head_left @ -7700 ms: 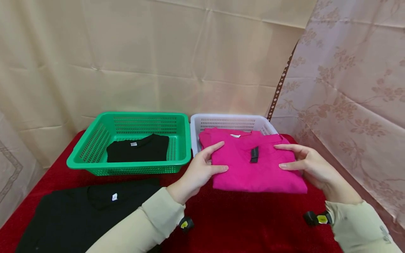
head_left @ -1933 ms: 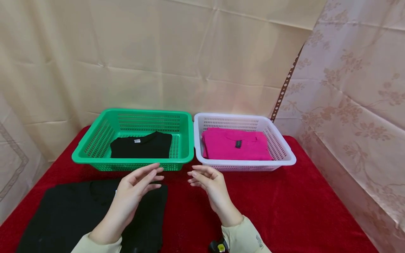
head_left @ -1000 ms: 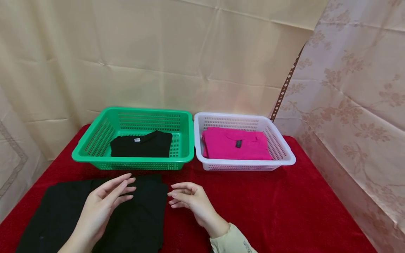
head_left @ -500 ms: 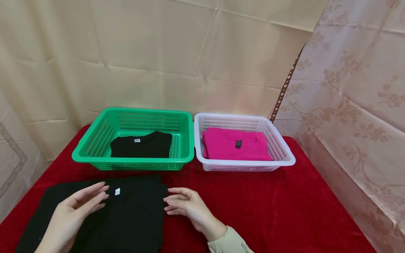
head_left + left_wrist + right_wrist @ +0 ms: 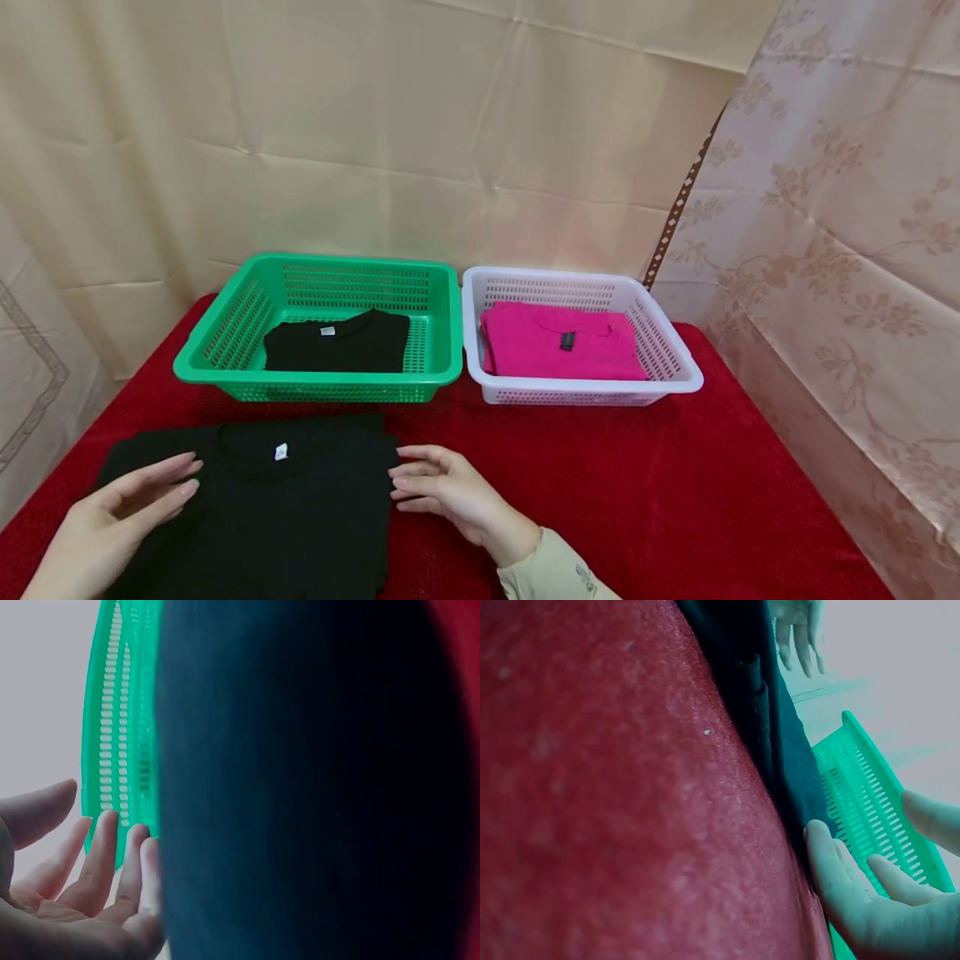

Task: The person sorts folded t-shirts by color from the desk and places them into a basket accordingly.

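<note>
A stack of folded black shirts with a white neck label lies at the front left of the red-covered table. Over its left part hovers my left hand, fingers apart from the thumb and nothing in its grasp. My right hand is at the stack's right edge, fingertips close against the folded layers. In the right wrist view the right hand's fingers lie alongside the black cloth. The left wrist view shows the left hand beside the dark fabric, its fingers loosely spread.
Behind the stack stands a green basket with a folded black shirt inside. Beside it on the right, a white basket holds folded pink shirts. A beige curtain hangs behind the red table cover.
The pink shirts, earlier held in both hands, now lie in the white basket. Both hands have come back to the black stack, the left sliding out to its left side, the right to its right edge.
</note>
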Available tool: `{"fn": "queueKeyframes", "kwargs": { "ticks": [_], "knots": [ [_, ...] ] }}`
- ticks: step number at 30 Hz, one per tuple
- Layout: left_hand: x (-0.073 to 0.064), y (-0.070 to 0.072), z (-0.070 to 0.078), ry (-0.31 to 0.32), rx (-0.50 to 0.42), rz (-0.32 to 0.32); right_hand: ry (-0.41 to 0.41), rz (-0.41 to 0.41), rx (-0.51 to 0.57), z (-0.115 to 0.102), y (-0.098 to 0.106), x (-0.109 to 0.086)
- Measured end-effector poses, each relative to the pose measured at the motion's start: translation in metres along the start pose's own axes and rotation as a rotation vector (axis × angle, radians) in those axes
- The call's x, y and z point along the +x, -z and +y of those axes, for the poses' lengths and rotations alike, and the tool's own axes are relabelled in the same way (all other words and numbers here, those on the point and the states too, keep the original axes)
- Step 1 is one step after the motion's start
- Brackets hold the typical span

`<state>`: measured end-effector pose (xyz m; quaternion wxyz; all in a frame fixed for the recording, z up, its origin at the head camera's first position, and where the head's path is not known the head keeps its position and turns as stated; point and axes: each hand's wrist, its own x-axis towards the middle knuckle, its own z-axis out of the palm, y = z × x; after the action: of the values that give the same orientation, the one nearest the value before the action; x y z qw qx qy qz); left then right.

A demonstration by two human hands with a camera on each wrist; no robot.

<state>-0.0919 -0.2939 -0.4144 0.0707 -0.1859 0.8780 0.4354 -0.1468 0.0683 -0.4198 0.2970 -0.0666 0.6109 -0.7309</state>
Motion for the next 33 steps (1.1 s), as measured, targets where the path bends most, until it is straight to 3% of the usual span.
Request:
{"fn": "queueKeyframes", "kwargs": {
  "ticks": [8,14,18,21,25,28,33],
  "knots": [
    [0.022,0.011,-0.034,0.006,0.025,0.098,-0.017,0.037,-0.015,-0.001,-0.001,0.002],
    [0.024,0.015,-0.042,0.080,0.023,0.171,-0.044,0.056,0.051,0.001,-0.005,0.003],
    [0.026,0.019,-0.049,0.084,0.011,0.206,-0.064,0.036,0.096,0.003,-0.010,0.003],
    [0.030,0.023,-0.058,0.110,-0.040,0.219,-0.076,0.014,0.094,0.005,-0.014,0.003],
    [0.034,0.027,-0.067,0.202,-0.153,0.209,-0.076,-0.005,0.096,0.007,-0.017,0.005],
    [0.036,0.029,-0.070,0.253,-0.168,0.192,-0.075,-0.016,0.113,0.008,-0.017,0.007],
    [0.039,0.027,-0.077,0.250,-0.154,0.220,-0.081,-0.024,0.131,0.010,-0.019,0.009]
  ]
}}
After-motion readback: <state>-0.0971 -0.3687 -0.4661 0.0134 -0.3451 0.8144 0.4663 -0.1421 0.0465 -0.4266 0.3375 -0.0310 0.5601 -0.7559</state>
